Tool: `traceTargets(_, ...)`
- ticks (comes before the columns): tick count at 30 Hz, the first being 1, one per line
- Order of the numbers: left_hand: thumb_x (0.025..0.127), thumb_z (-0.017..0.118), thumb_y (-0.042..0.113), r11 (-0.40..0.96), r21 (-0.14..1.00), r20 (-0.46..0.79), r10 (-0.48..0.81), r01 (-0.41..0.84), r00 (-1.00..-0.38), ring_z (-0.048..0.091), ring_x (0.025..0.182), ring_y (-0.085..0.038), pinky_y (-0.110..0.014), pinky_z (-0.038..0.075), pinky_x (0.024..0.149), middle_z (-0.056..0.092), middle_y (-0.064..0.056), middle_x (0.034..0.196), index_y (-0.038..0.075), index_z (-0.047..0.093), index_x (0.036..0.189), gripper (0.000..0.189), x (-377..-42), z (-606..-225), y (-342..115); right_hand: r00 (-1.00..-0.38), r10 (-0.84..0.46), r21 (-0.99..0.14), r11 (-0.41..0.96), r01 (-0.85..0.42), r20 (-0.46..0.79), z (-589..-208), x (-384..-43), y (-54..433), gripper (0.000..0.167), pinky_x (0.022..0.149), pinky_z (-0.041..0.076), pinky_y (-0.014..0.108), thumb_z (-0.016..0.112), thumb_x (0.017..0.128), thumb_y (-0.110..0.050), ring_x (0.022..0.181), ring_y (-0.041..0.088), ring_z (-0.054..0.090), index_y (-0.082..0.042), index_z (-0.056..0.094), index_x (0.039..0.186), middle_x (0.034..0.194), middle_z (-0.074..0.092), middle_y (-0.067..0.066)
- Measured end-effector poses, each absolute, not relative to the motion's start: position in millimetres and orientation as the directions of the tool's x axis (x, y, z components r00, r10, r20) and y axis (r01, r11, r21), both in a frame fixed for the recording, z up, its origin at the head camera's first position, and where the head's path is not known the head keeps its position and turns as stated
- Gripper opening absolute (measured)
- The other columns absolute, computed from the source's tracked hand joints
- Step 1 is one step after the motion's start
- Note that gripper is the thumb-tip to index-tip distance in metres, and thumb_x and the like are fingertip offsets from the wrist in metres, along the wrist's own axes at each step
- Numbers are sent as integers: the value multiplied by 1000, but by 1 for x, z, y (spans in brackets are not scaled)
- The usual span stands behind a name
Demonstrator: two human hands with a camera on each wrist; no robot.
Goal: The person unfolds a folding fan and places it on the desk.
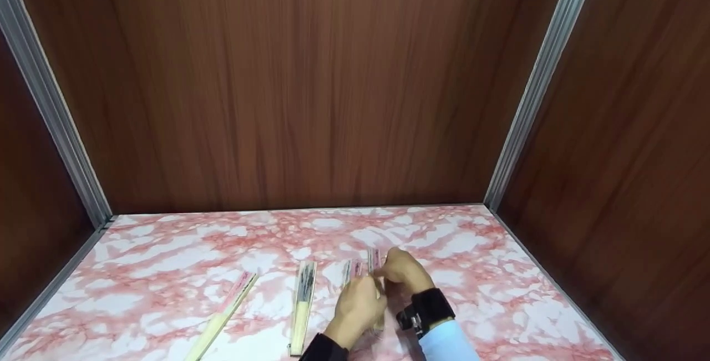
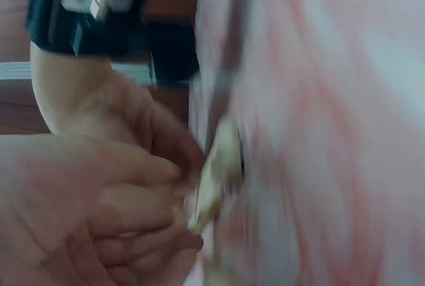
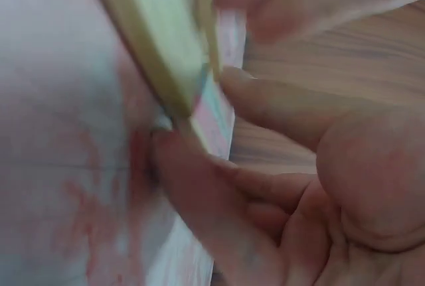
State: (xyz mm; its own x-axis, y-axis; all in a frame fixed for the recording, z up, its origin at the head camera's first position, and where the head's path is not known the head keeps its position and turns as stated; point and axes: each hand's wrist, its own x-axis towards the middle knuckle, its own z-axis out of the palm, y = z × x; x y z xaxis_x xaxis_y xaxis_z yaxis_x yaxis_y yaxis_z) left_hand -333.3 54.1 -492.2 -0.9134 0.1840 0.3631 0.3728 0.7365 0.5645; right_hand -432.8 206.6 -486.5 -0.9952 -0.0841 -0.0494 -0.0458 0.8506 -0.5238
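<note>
A folded fan [image 1: 374, 258] with pale wooden ribs and a pink printed leaf lies between the two hands. My right hand [image 1: 407, 271] pinches its upper part; in the right wrist view thumb and forefinger sit on either side of the fan's pale wooden ribs [image 3: 163, 27]. The left hand [image 1: 359, 304] grips lower down, fingers curled by the ribs [image 2: 222, 160], which are blurred in the left wrist view. Another folded fan [image 1: 351, 269] shows its printed end just beyond the left hand, its lower part hidden.
Left of the hands lies a folded fan with a dark print [image 1: 302, 300]. Farther left, a pink one [image 1: 224, 314] lies slanted. The pink-and-white marbled table [image 1: 166, 244] meets brown wood-grain panels [image 1: 299, 84] with metal corner posts [image 1: 541, 84].
</note>
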Motion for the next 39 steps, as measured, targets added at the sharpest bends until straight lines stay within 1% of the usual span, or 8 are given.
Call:
traceTargets(3, 88, 81, 14, 698, 598, 351, 213, 393, -912, 75, 116, -38, -49, 65, 101, 77, -21, 123, -7, 73, 120, 39, -328, -486, 58, -996, -89, -501, 863, -63, -29, -469, -417, 202, 52, 106, 62, 53, 73, 96, -39, 119, 41, 72, 6, 71, 123, 126, 74, 26)
traceTargets(5, 91, 82, 20, 740, 537, 343, 246, 404, -907, 69, 131, -40, -49, 61, 112, 70, -25, 140, -10, 64, 137, 58, -324, -484, 59, -993, -114, -477, 875, -80, -43, -455, -402, 198, 65, 126, 44, 66, 65, 104, -37, 152, 50, 49, 3, 54, 153, 161, 53, 30)
traceTargets(9, 92, 83, 29, 817, 418, 270, 306, 397, -913, 65, 138, -39, -48, 61, 113, 60, -28, 155, -12, 59, 146, 72, -319, -484, 64, -972, -209, -415, 897, -149, -103, -456, -399, 201, 63, 133, 28, 74, 58, 110, -34, 166, 53, 21, -11, 43, 166, 178, 29, 25)
traceTargets(18, 86, 79, 7, 891, 237, 456, 250, 387, -854, 79, 86, -30, -42, 68, 67, 79, -22, 108, -4, 82, 102, 20, -323, -518, 80, -961, -209, -380, 916, -127, -183, -467, -399, 195, 78, 136, 28, 67, 62, 103, -46, 167, 51, 22, -14, 37, 169, 178, 33, 21)
traceTargets(26, 77, 79, -8, 813, 497, 444, 60, 302, -894, 79, 82, -34, -47, 68, 72, 79, -19, 90, -1, 79, 92, 17, -353, -547, 89, -960, -246, -457, 875, -161, -133, -468, -403, 191, 78, 137, 32, 60, 70, 100, -35, 162, 47, 36, -2, 42, 164, 171, 44, 24)
traceTargets(30, 71, 82, -6, 790, 537, 454, 24, 295, -891, 80, 82, -32, -44, 68, 71, 80, -16, 90, 1, 79, 93, 24, -364, -556, 87, -970, -242, -553, 813, -183, -35, -468, -405, 189, 52, 109, 57, 50, 75, 92, -19, 119, 36, 68, 5, 63, 137, 126, 73, 20)
traceTargets(33, 65, 87, -2, 768, 555, 473, 26, 321, -881, 79, 79, -30, -43, 66, 68, 81, -13, 90, 6, 79, 95, 32, -366, -555, 84, -978, -204, -641, 746, -178, 35, -469, -407, 186, 32, 76, 54, 34, 75, 82, -4, 84, 23, 59, 7, 67, 110, 88, 64, 6)
traceTargets(39, 63, 78, -7, 684, 634, 480, 17, 361, -877, 69, 65, -23, -43, 56, 55, 71, -3, 72, 15, 68, 74, 26, -362, -539, 76, -996, -65, -817, 571, -81, 53, -466, -410, 185, 58, 74, 56, 27, 69, 74, 10, 86, 21, 63, 15, 61, 131, 99, 72, 16)
